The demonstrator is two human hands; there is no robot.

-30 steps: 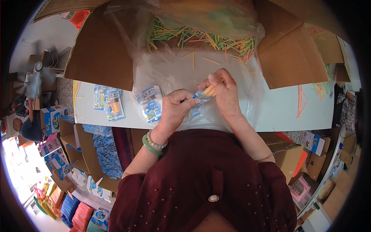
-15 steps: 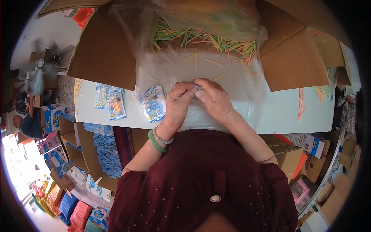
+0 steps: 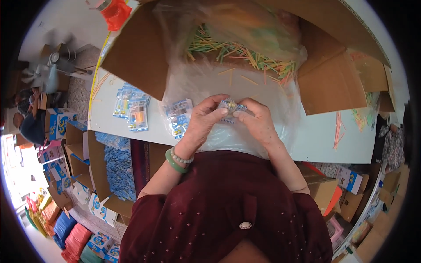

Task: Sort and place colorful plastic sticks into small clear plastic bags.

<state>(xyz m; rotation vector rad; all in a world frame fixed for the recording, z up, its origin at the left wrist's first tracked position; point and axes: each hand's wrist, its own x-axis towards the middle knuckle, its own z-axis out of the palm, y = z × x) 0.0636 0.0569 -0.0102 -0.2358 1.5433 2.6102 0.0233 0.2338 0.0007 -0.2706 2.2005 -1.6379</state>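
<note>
Your grip pinches the small packet (image 3: 231, 105), left hand (image 3: 205, 120) at eight o'clock and right hand (image 3: 259, 123) at four, so press evenly to limit creasing.

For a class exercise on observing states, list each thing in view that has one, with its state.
Left hand: pinching the packet
Right hand: pinching the same packet
Packet: held up; whether sealed, cannot tell
Large carton: open, flaps spread
Clear plastic sheet: spread out, wrinkled
Coloured sticks: loose, heaped, a few scattered
Packets at left: lying down, overlapping
Lower box: open, holding blue packets
Fan: blades blurred, apparently spinning
</note>
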